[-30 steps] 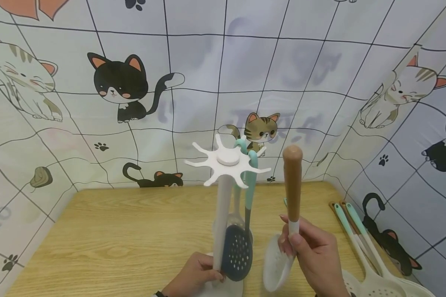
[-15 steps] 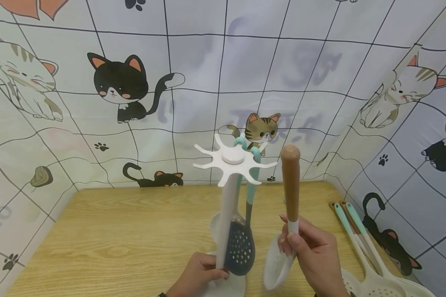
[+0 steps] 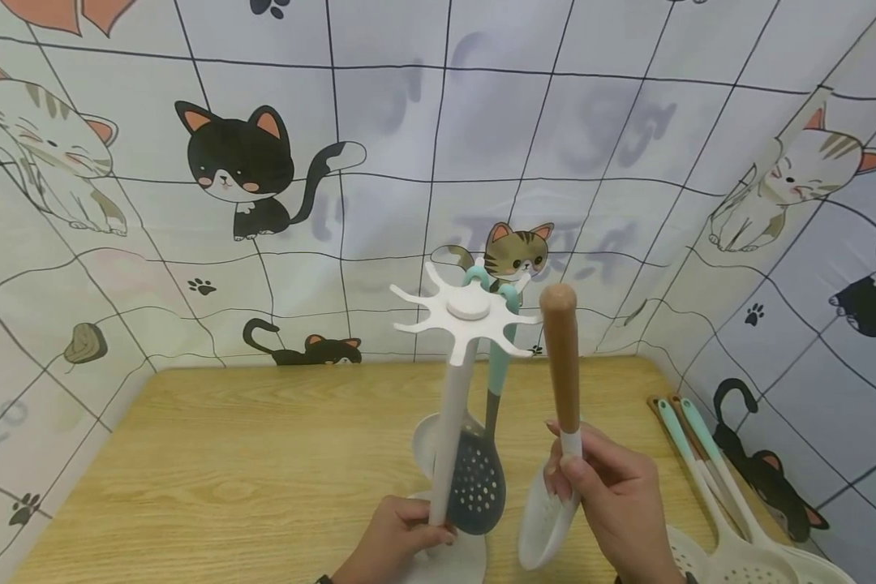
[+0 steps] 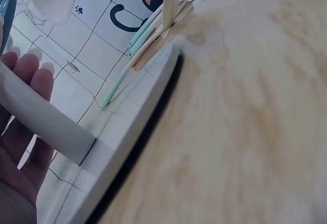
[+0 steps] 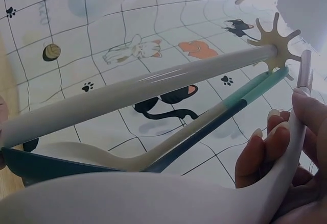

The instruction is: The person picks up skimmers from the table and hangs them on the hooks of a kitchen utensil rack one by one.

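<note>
A white utensil stand (image 3: 454,438) with a star of hooks on top stands at the front middle of the table, leaning slightly right. Low on its post, my left hand (image 3: 397,535) grips it just above the round base. From its hooks hang a dark slotted spoon (image 3: 478,483) with a mint handle and, partly hidden behind the post, a pale utensil (image 3: 425,442). To the right, my right hand (image 3: 620,495) pinches a white slotted spoon (image 5: 127,198) by its neck. Its wooden handle (image 3: 560,357) points up, its tip close beside the hooks, and the head hangs downward.
On the right side of the wooden table (image 3: 263,454) lies a pile of pale utensils (image 3: 745,560), with mint and brown handles pointing away. Cat-patterned cloth walls (image 3: 380,203) rise behind the table and at both sides.
The stand has turned and its top has moved right, carrying the hanging utensils along. The wooden handle has tilted left, closer to the hooks. Both hands keep their holds.
</note>
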